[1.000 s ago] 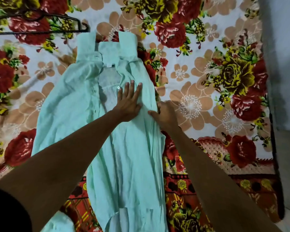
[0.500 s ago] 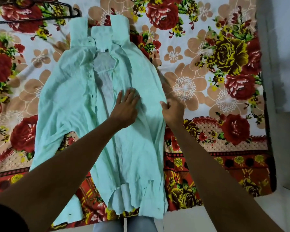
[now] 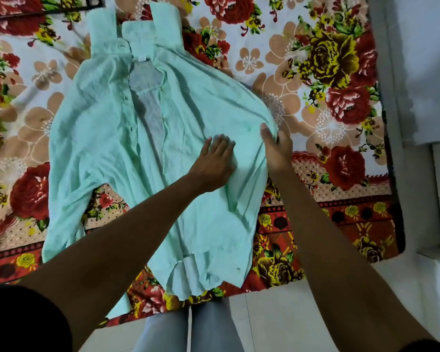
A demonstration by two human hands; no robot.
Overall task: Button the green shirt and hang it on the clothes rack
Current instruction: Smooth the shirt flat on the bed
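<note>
Shirt (image 3: 107,138) unbuttoned on floral bedsheet (image 3: 302,72): my left hand (image 3: 214,163) presses flat, fingers together, while my right hand (image 3: 277,148) pinches the edge; pull smooth before buttoning.

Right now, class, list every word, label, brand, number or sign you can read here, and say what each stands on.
None can be read.
The small white tag inside the collar of the green shirt: too small and blurred to read.
The floral bedsheet: flower patterns only, no lettering.
</note>
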